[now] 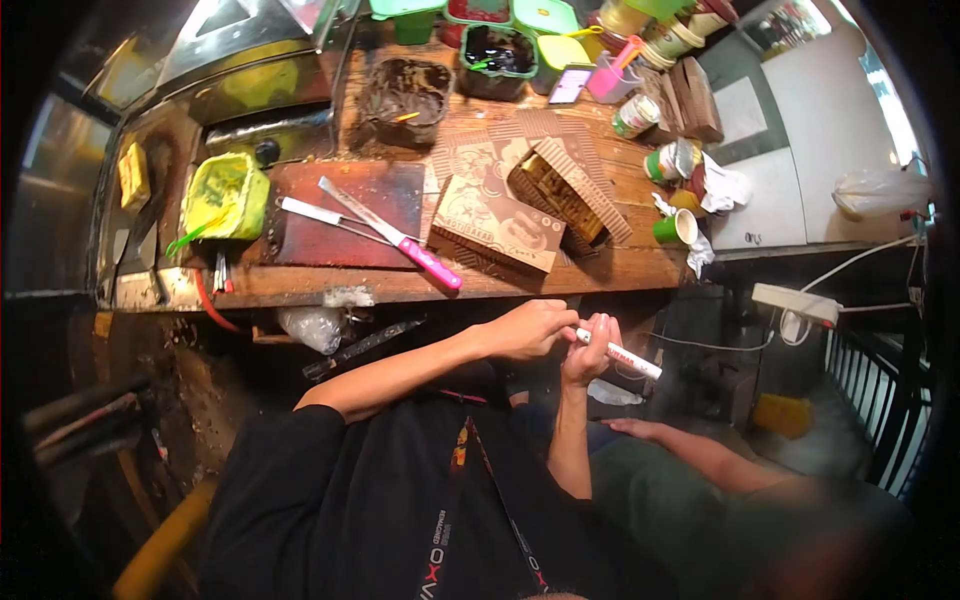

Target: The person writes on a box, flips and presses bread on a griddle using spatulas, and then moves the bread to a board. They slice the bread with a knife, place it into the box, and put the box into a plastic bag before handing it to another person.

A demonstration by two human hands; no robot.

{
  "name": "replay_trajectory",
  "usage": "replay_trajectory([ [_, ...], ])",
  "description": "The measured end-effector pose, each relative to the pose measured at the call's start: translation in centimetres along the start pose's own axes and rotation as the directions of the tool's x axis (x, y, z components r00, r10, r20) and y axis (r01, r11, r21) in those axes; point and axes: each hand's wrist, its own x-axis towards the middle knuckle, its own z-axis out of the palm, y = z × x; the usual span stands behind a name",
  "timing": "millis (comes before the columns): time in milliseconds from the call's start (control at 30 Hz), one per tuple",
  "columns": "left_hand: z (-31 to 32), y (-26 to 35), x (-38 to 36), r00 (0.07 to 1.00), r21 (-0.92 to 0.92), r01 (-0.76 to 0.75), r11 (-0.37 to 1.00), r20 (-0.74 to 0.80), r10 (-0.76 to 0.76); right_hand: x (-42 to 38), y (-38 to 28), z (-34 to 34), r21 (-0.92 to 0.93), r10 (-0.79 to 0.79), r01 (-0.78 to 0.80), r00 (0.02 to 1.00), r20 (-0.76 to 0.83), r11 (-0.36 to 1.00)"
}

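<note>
Spanning the upper half of the head view, a worn wooden workbench [300,285] carries most of the items. On its left part lies a dark red cutting board [390,190], with a pink-handled knife [395,233] lying diagonally across it and a second white-handled blade [320,213] just beside the first. Left of the board stands a yellow-green tub [228,192] with a green stick in it. Right of the board sits an open printed cardboard box [500,215], and a ribbed brown piece [580,185] leans against it. Behind the board is a dark, smeared bowl [405,95]; further back, green containers [500,55] and a pink cup [610,80]. Tins and a green cup [678,228] crowd the right end of the bench. Below the bench edge, both forearms of the person in a black shirt meet. Left hand [525,330] is closed around one end of a white tube with red lettering [620,353]; fingers wrapped, firm hold. Right hand [590,350] stands upright, fingers curled around the same tube near its middle. Tube is held tilted in the air, clear of and below the bench's front edge, with its free end pointing lower right. Another person's arm [690,450] rests lower right, apart from the tube.
</note>
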Motion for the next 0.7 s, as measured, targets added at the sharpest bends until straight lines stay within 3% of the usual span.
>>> replay_trajectory([
  [33, 0.5, -0.7, -0.1, 0.996, -0.006, 0.068, 0.998, 0.049, -0.068, -0.1, -0.1, -0.9, 0.034, 0.17, -0.174, 0.982, 0.083, 0.984],
  [67, 1.0, -1.3, -0.1, 0.986, -0.009, 0.131, 0.991, 0.102, -0.13, 0.7, 0.2, -1.1, 0.083, 0.227, -0.241, 0.962, 0.154, 0.967],
  [133, 1.4, -0.7, -0.6, 0.912, 0.07, 0.375, 0.924, 0.154, -0.381, 3.3, 3.1, -2.8, -0.187, 0.213, -0.174, 0.953, 0.216, 0.967],
  [167, 1.4, -0.3, -1.1, 0.848, 0.114, 0.492, 0.863, 0.161, -0.505, 5.2, 5.3, -4.0, -0.25, 0.324, -0.284, 0.936, 0.135, 0.926],
  [200, 1.8, -1.0, -2.3, 0.869, 0.103, 0.465, 0.879, 0.137, -0.475, 7.3, 7.4, -5.1, -0.3, 0.428, -0.394, 0.902, 0.052, 0.869],
  [267, 0.9, 0.4, -5.2, 0.872, 0.045, 0.475, 0.879, 0.107, -0.477, 11.4, 9.8, -6.0, -0.652, 0.429, -0.328, 0.903, -0.006, 0.684],
  [300, 0.5, 0.7, -7.2, 0.872, 0.007, 0.482, 0.876, 0.095, -0.48, 13.5, 10.6, -6.2, -0.813, 0.444, -0.276, 0.895, -0.024, 0.512],
  [367, -1.1, 2.6, -11.2, 0.849, -0.027, 0.527, 0.849, 0.055, -0.525, 17.2, 14.4, -7.8, -0.878, 0.338, 0.015, 0.92, 0.2, 0.479],
  [400, -1.7, 3.1, -13.6, 0.842, -0.053, 0.538, 0.841, 0.011, -0.539, 18.8, 15.4, -8.0, -0.911, 0.379, 0.061, 0.896, 0.23, 0.408],
  [433, -2.0, 4.0, -16.1, 0.812, -0.065, 0.575, 0.816, -0.077, -0.579, 20.3, 18.0, -7.7, -0.958, 0.297, -0.018, 0.952, 0.071, 0.287],
  [500, -3.3, 5.4, -21.6, 0.747, -0.09, 0.628, 0.773, -0.21, -0.631, 20.8, 18.4, -8.0, -0.942, 0.331, -0.087, 0.943, 0.027, 0.323],
  [567, -4.2, 7.2, -26.8, 0.685, -0.194, 0.624, 0.757, -0.33, -0.649, 19.2, 17.3, -11.2, -0.852, 0.532, -0.135, 0.826, 0.186, 0.507],
  [633, -4.3, 7.5, -32.3, 0.516, -0.365, 0.644, 0.672, -0.442, -0.734, 14.2, 12.3, -17.7, -0.756, 0.758, -0.288, 0.523, 0.39, 0.587],
  [700, -4.1, 6.6, -39.3, 0.369, -0.45, 0.622, 0.641, -0.554, -0.747, 9.4, 6.3, -24.2, -0.721, 0.816, -0.384, 0.31, 0.488, 0.577],
])
